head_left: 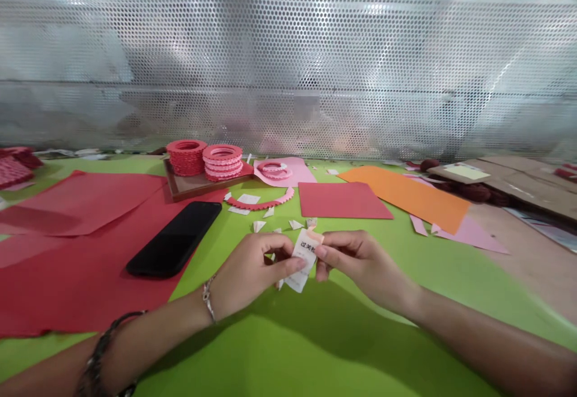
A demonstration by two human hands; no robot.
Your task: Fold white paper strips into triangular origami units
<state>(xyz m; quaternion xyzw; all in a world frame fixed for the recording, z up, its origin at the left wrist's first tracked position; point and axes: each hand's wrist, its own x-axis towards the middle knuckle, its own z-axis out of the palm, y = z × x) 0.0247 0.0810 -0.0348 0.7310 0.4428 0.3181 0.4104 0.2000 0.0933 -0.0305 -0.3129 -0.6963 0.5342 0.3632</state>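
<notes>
A small white paper slip (298, 275) with dark printed characters is held up between my two hands, over the green tabletop (288, 349). My left hand (252, 270) pinches its left side between thumb and fingers, with more white paper partly hidden behind the fingers. At the upper right corner of the slip, my right hand (354, 258) closes its thumb and fingertips on it. Just beyond the hands lie several small folded white paper pieces (258, 226). A red scalloped paper arc (261, 206) rests behind them, partly over white paper.
A black phone (175, 240) lies on large red sheets (112, 289) at left. Stacks of red and pink scalloped rings (186, 159) stand in a brown tray (193, 187). Red card (342, 200), orange paper (410, 195) and cardboard (518, 186) lie toward the right. A perforated metal panel (288, 54) closes the back.
</notes>
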